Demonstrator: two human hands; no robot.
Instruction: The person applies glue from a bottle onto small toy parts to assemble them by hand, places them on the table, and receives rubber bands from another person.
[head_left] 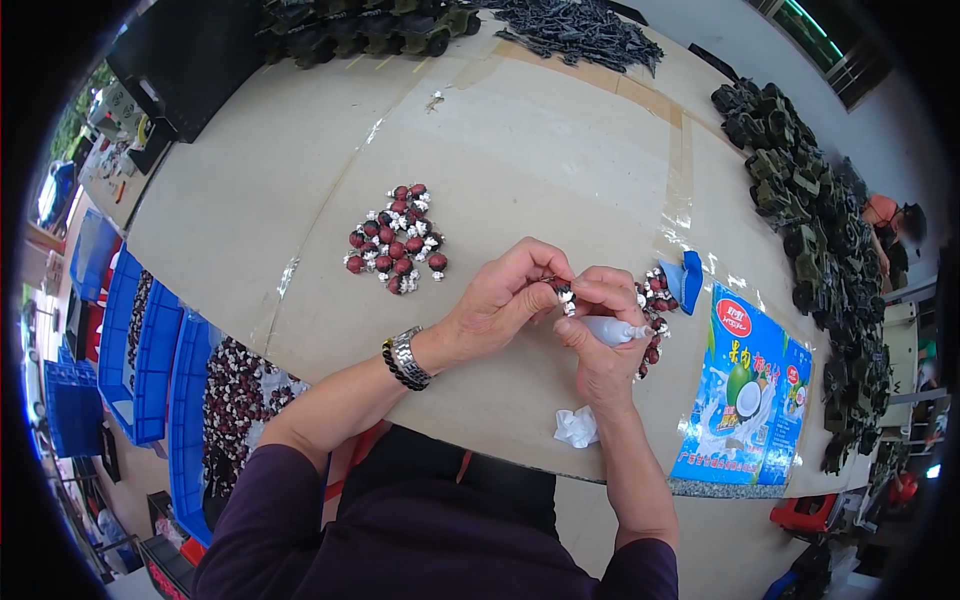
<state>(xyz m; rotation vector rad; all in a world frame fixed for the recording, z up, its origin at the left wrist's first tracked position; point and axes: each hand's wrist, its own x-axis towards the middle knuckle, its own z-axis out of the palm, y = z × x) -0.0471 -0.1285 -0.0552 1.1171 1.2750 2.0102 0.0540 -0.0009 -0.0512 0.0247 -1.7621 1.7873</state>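
Observation:
Near the table's middle, my left hand (pixel 510 300) pinches a small dark-red and white piece (pixel 565 296) between thumb and fingers. My right hand (pixel 605 345) meets it from the right, its fingertips at the same piece, and holds a small white bottle (pixel 612 331) in its palm. A pile of red and white pieces (pixel 397 240) lies to the left of my hands. More such pieces (pixel 655 300) lie just right of my right hand, beside a blue object (pixel 684 281). Crumpled white tissue (pixel 576 427) rests near the table edge.
A blue printed sheet (pixel 745 390) covers the table's right part. Green toy vehicles (pixel 800 220) line the far right, others (pixel 370 28) the back left. Black parts (pixel 580 30) are heaped at the back. Blue bins (pixel 190 400) stand at left; a person (pixel 885 225) is at far right.

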